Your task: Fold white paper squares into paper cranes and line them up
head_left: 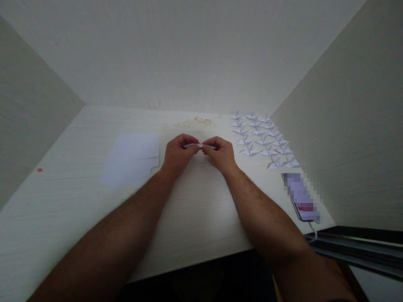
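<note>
My left hand (pixel 178 152) and my right hand (pixel 220 153) meet over the middle of a pale wooden desk (pixel 195 209). Both pinch a small folded piece of white paper (pixel 195 145) between thumbs and fingertips, one hand at each end. The paper is mostly hidden by my fingers. A stack of flat white sheets (pixel 132 159) lies just left of my left hand. Several finished white paper cranes (pixel 264 140) stand in rows to the right of my right hand.
A phone (pixel 300 197) with a lit screen lies near the desk's right front edge, a white cable (pixel 312 230) leading from it. Walls close the desk at left, back and right. Crumb-like bits (pixel 197 121) lie at the back. A small red dot (pixel 39 170) sits at far left.
</note>
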Available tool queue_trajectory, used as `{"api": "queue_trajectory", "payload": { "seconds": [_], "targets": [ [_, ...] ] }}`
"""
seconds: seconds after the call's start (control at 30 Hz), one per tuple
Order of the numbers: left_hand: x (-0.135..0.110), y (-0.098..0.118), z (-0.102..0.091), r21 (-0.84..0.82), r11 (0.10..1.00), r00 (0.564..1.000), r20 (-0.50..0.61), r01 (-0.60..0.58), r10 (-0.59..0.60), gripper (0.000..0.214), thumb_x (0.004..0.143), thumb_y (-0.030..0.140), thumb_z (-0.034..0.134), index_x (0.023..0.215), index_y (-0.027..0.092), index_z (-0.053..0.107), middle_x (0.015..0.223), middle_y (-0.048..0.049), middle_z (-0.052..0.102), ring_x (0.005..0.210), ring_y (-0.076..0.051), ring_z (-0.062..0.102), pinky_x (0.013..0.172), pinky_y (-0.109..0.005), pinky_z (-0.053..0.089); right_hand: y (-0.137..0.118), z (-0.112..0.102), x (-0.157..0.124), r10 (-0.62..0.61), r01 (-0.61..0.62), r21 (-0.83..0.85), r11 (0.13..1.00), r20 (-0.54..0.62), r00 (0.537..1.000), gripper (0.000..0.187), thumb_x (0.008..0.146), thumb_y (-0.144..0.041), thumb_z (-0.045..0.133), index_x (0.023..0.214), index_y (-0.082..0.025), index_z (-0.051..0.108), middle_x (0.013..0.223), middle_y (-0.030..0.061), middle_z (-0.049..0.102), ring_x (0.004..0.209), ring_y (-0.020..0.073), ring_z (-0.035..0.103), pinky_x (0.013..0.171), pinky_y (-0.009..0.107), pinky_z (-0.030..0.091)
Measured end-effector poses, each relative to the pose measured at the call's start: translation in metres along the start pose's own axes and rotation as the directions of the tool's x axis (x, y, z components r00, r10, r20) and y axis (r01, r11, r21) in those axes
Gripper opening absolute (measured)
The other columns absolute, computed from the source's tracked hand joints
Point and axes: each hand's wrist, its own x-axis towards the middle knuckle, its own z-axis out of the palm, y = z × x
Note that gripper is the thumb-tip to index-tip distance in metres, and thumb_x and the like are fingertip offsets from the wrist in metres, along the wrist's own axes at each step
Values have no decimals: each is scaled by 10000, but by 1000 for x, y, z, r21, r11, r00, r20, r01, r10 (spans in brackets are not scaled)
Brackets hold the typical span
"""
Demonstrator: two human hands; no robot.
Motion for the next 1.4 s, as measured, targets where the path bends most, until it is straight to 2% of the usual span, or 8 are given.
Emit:
{"api": "queue_trajectory", "payload": {
  "seconds": [0.43, 0.73, 1.17, 1.27, 1.4],
  "targets": [
    [-1, 3, 0, 57, 998, 1000, -11, 6, -6, 159, 666, 253, 758, 787, 185, 681, 757, -7, 704, 652, -128, 620, 671, -273, 520, 2, 1, 0, 10, -10, 2, 1000, 18, 1000, 235, 664, -397, 769, 747, -193, 686, 673, -4, 682, 598, 115, 598, 571, 250, 475],
    [0, 3, 0, 35, 999, 1000, -20, 23, -22, 162, 642, 240, 763, 766, 190, 670, 741, 0, 697, 646, -131, 615, 666, -281, 518, 3, 0, -1, 4, -4, -7, 1000, 16, 1000, 226, 677, -393, 769, 742, -187, 704, 683, -1, 691, 602, 114, 593, 573, 247, 462],
    [0, -1, 1, 24, 1000, 1000, -22, -3, 3, 214, 646, 246, 776, 825, 185, 676, 797, -9, 712, 641, -125, 613, 633, -269, 492, 6, -2, -1, -18, 20, -66, 998, 17, 1000, 213, 715, -392, 733, 753, -189, 680, 684, -11, 671, 609, 110, 566, 580, 244, 437],
    [1, -1, 1, 14, 1000, 1000, -30, -8, 8, 213, 637, 224, 782, 818, 183, 676, 778, -8, 710, 635, -124, 616, 631, -267, 493, 3, -1, -2, -8, 10, -105, 994, 18, 1000, 245, 703, -422, 743, 745, -188, 681, 673, -10, 665, 580, 101, 531, 550, 238, 406],
    [1, 1, 2, -12, 1000, 1000, -27, -7, 7, 232, 607, 225, 812, 787, 182, 671, 753, -3, 705, 663, -132, 629, 644, -267, 496, -1, 0, -3, -45, 45, -168, 985, 7, 999, 248, 705, -427, 747, 746, -187, 699, 689, -2, 682, 608, 112, 549, 584, 252, 430]
  ]
}}
